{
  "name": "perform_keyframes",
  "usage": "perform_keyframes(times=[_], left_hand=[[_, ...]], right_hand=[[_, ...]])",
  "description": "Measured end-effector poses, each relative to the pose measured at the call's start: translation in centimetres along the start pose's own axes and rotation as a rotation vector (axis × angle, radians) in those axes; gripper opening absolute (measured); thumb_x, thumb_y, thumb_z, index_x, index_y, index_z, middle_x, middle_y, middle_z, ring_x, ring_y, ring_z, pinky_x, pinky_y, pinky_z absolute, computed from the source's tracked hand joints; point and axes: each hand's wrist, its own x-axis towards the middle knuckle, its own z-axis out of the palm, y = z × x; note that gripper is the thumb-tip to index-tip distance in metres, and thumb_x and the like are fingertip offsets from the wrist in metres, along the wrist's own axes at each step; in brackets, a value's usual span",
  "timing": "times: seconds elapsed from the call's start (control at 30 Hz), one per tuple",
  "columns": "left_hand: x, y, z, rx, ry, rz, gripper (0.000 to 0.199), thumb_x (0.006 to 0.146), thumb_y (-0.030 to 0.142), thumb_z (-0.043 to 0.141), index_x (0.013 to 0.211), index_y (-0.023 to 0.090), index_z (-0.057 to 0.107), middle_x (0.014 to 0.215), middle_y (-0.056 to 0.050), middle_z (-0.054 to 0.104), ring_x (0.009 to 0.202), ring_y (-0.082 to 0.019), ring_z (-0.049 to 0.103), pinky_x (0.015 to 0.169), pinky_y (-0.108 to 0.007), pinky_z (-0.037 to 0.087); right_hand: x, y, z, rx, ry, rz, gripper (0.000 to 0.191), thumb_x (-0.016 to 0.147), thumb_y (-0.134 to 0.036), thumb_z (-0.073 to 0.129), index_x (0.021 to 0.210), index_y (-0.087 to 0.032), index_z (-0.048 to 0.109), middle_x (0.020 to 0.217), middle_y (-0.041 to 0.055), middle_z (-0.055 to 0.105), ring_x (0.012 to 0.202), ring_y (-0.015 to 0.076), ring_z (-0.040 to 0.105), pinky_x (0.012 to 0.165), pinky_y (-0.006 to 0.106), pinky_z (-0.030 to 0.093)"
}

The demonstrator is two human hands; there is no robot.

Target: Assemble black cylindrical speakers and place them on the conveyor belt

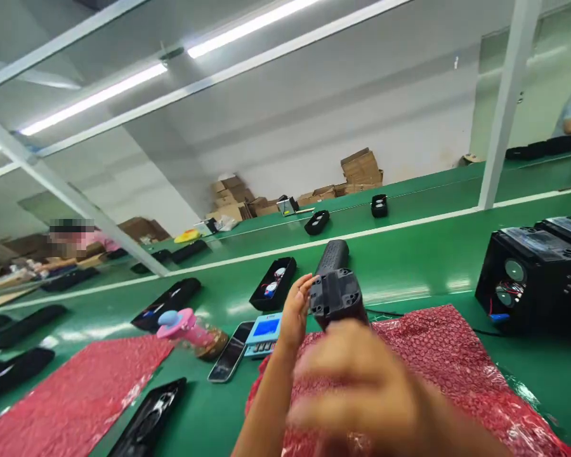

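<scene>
Head view: one dark housing (335, 293) at the left fingers

Left hand (297, 308) slightly curled against its side; closure unclear. Right hand (361, 381) blurred just below, half-curled; grip cannot be told. Left of the fingers: one blue device (261, 348), lettering unreadably small, then one phone (231, 355). Beneath the hands, red bubble wrap (438, 343).

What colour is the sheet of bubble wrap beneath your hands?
Red, best seen in the head view.
</scene>
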Motion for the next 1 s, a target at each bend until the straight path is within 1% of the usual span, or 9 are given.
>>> perform_keyframes(times=[0.03,0.1,0.2,0.27,0.37,0.47,0.57,0.73,1.0], left_hand=[[-2.1,-0.5,0.0,-0.053,-0.005,0.027,0.077,0.067,0.067,0.059,0.126,0.02,0.047,0.128,-0.013,0.057,0.119,-0.029,0.052,0.097,-0.039,0.043],[-5.0,-1.9,0.4,-0.08,-0.041,0.053,0.092,0.059,0.066,0.067,0.134,0.022,0.039,0.132,-0.013,0.053,0.122,-0.031,0.05,0.098,-0.039,0.042],[-6.7,-4.2,2.0,-0.089,-0.085,0.107,0.105,0.053,0.052,0.079,0.141,0.024,0.029,0.142,-0.013,0.043,0.13,-0.031,0.042,0.105,-0.04,0.037],[-6.8,-4.9,3.0,-0.101,-0.102,0.133,0.111,0.052,0.039,0.082,0.144,0.025,0.023,0.146,-0.012,0.038,0.133,-0.03,0.038,0.109,-0.041,0.033],[-6.9,-5.1,3.6,-0.103,-0.118,0.142,0.114,0.052,0.03,0.082,0.146,0.025,0.019,0.144,-0.012,0.04,0.132,-0.031,0.04,0.11,-0.044,0.031],[-7.0,-5.0,3.4,-0.068,-0.098,0.167,0.112,0.053,0.026,0.081,0.145,0.024,0.019,0.143,-0.012,0.04,0.131,-0.031,0.04,0.112,-0.046,0.028],[-7.2,-5.2,3.5,-0.066,-0.083,0.18,0.11,0.054,0.025,0.08,0.145,0.024,0.019,0.143,-0.013,0.04,0.131,-0.031,0.041,0.112,-0.047,0.027],[-7.0,-4.5,4.1,-0.203,0.016,0.152,0.106,0.053,0.032,0.079,0.143,0.023,0.023,0.138,-0.011,0.047,0.125,-0.03,0.047,0.109,-0.045,0.034],[-6.8,-3.6,4.3,-0.2,0.033,0.053,0.098,0.052,0.032,0.08,0.136,0.02,0.031,0.133,-0.012,0.049,0.12,-0.03,0.05,0.104,-0.044,0.039]], right_hand=[[-0.5,1.3,-1.0,-0.07,0.154,0.179,0.065,0.08,-0.035,0.058,0.136,-0.053,0.029,0.137,-0.0065,0.046,0.126,0.0281,0.045,0.104,0.054,0.041],[-2.1,4.4,-2.4,-0.144,0.256,0.342,0.083,0.078,-0.033,0.063,0.146,-0.035,0.016,0.151,0.0058,0.024,0.14,0.0364,0.019,0.112,0.062,0.021],[-5.1,9.1,-2.0,-0.183,0.134,0.591,0.11,0.068,-0.039,0.071,0.148,-0.023,-0.002,0.156,0.0122,-0.004,0.143,0.0349,-0.002,0.114,0.059,0.009],[-6.9,11.6,-0.5,-0.065,0.073,0.644,0.116,0.065,-0.038,0.071,0.147,-0.018,-0.009,0.155,0.0159,-0.003,0.143,0.034,0.0,0.114,0.058,0.008],[-8.3,13.7,1.8,0.117,0.085,0.632,0.118,0.066,-0.042,0.07,0.146,-0.017,-0.012,0.152,0.0183,0.015,0.141,0.0321,0.016,0.114,0.055,0.014],[-8.2,13.9,3.2,0.186,0.142,0.616,0.118,0.07,-0.049,0.069,0.145,-0.017,-0.016,0.15,0.0181,0.025,0.138,0.0292,0.026,0.114,0.051,0.017],[-7.6,13.3,3.5,0.2,0.162,0.622,0.112,0.076,-0.05,0.065,0.145,-0.018,-0.017,0.151,0.0178,0.021,0.139,0.026,0.025,0.114,0.049,0.018],[-6.6,12.2,3.2,0.21,0.15,0.677,0.108,0.078,-0.04,0.065,0.145,-0.019,-0.018,0.153,0.0169,0.015,0.14,0.0241,0.023,0.115,0.049,0.018],[-5.7,10.9,2.5,0.239,0.14,0.798,0.11,0.074,-0.028,0.063,0.144,-0.018,-0.021,0.151,0.0163,0.024,0.135,0.0244,0.033,0.112,0.051,0.025]])
